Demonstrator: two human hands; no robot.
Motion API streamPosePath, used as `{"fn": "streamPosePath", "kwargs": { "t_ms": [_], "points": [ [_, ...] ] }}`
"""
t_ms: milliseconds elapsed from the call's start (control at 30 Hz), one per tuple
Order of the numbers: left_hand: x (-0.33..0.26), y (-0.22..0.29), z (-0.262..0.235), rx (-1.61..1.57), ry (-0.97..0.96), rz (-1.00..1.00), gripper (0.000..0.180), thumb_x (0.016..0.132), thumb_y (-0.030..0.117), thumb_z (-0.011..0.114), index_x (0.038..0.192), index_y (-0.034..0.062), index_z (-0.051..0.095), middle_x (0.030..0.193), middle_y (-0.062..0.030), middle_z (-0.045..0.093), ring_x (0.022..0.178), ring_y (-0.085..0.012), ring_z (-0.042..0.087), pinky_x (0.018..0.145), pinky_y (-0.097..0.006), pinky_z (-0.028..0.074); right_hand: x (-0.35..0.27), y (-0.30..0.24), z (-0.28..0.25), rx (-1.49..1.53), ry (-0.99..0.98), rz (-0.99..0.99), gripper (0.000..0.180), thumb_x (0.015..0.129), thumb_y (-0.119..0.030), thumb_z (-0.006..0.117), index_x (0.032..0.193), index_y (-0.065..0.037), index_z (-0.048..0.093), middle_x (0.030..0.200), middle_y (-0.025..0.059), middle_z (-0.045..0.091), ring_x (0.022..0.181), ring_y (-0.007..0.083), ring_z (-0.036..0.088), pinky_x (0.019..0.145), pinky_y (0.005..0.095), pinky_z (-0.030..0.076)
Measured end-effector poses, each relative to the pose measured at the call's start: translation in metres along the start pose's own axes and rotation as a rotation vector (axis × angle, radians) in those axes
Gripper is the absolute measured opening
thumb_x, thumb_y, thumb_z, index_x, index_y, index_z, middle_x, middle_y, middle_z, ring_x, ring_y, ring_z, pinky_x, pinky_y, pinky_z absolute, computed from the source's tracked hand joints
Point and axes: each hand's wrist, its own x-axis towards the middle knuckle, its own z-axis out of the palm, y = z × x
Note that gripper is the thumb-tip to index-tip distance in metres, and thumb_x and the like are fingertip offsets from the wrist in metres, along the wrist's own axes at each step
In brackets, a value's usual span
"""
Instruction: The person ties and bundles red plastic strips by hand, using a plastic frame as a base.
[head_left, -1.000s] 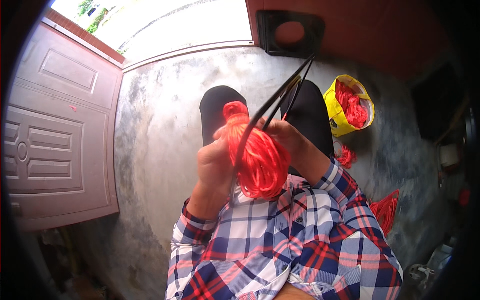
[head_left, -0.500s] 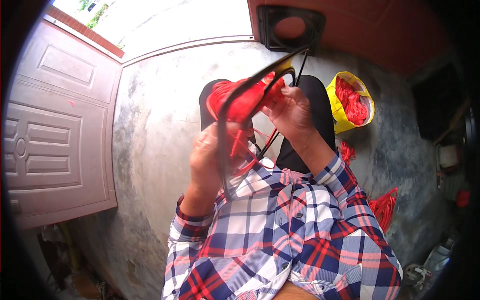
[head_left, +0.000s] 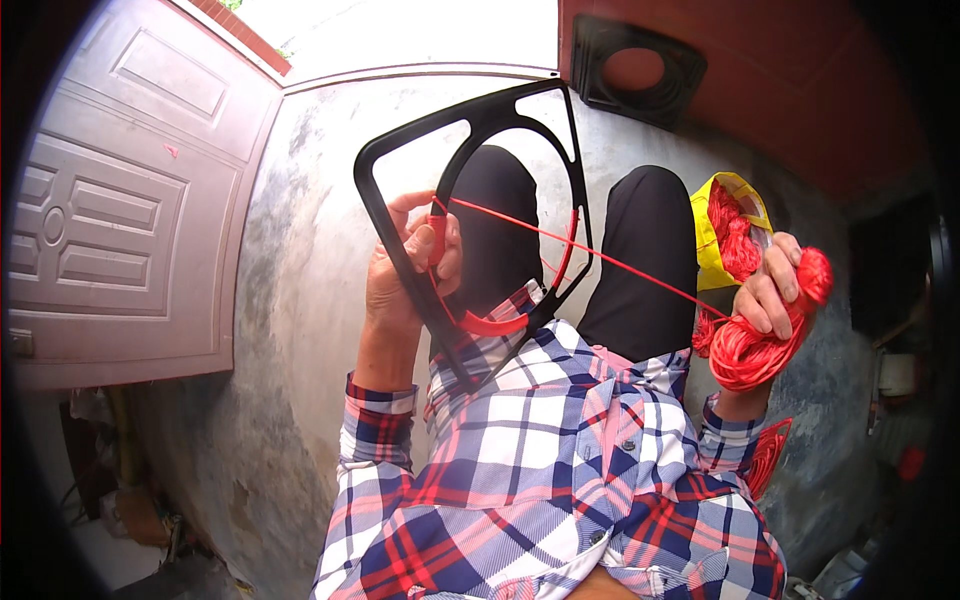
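Frame (head_left: 488, 114), black with a round ring inside it, is the largest thing I have in hand; it is held up at a tilt over the legs, left of centre. Yellow bag (head_left: 709, 240), with red cord inside, stands on the floor to the right. Hank (head_left: 752, 356), red and bundled, is smaller and well out to the right, just nearer than the bag. From it one taut strand (head_left: 628, 267) runs back to the left side of the ring. Red wraps (head_left: 495, 326) cover parts of the ring on its left, near and right sides; its far side looks bare black.

I take the step to be winding cord around the ring, at the point of drawing a turn tight. As I judge it, the next move calls for steady tension, then taking the hank around the ring again without letting the turn slip.

As for grip, my left hand (head_left: 395, 270) is curled closed about the left side of the frame, fingers beside the wraps. My right hand (head_left: 766, 293) is closed over the hank; I cannot tell how tightly.
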Motion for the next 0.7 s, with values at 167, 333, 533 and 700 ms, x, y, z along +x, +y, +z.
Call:
{"fn": "streamPosePath", "kwargs": {
  "t_ms": [167, 333, 533, 700],
  "points": [
    [-0.001, -0.002, -0.010, 0.002, -0.067, -0.012, 0.028, 0.093, 0.014, 0.061, 0.118, 0.0075, 0.050, 0.090, -0.0127, 0.061, 0.056, -0.0143, 0.054, 0.041, -0.023, 0.040, -0.020, -0.005, -0.001, -0.144, 0.208, -0.128, 0.025, 0.102, -0.025, 0.042, 0.110, -0.001, 0.040, 0.088, 0.0122, 0.052, 0.053, 0.0161, 0.055, 0.055, 0.0324, 0.046],
    [0.000, 0.000, 0.015, 0.071, 0.083, -0.044, 0.025, 0.094, 0.015, 0.060, 0.114, 0.0018, 0.054, 0.089, -0.0130, 0.060, 0.059, -0.0137, 0.054, 0.045, -0.022, 0.043, -0.018, 0.007, -0.057, -0.346, 0.784, -0.057, 0.039, 0.100, -0.031, 0.042, 0.111, 0.004, 0.054, 0.102, 0.0180, 0.064, 0.088, 0.0299, 0.065, 0.085, 0.0408, 0.053],
    [-0.004, -0.012, 0.044, 0.056, -0.068, -0.086, 0.053, 0.095, 0.047, 0.050, 0.114, -0.0017, 0.059, 0.090, -0.0126, 0.062, 0.068, -0.0162, 0.056, 0.052, -0.026, 0.042, 0.062, 0.099, 0.037, -0.452, 0.318, 0.359, 0.064, 0.079, 0.009, 0.056, 0.139, 0.000, 0.036, 0.122, 0.0146, 0.057, 0.113, 0.0195, 0.058, 0.100, 0.0305, 0.045],
    [-0.009, -0.017, 0.074, 0.016, -0.053, -0.143, 0.050, 0.097, 0.043, 0.048, 0.116, -0.0020, 0.057, 0.097, -0.0114, 0.063, 0.080, -0.0180, 0.059, 0.070, -0.029, 0.048, 0.089, 0.129, 0.034, -1.271, 0.380, 0.062, 0.011, 0.090, -0.004, 0.064, 0.098, 0.001, 0.059, 0.090, 0.0069, 0.068, 0.085, 0.0103, 0.065, 0.077, 0.0242, 0.053]
  ]
}}
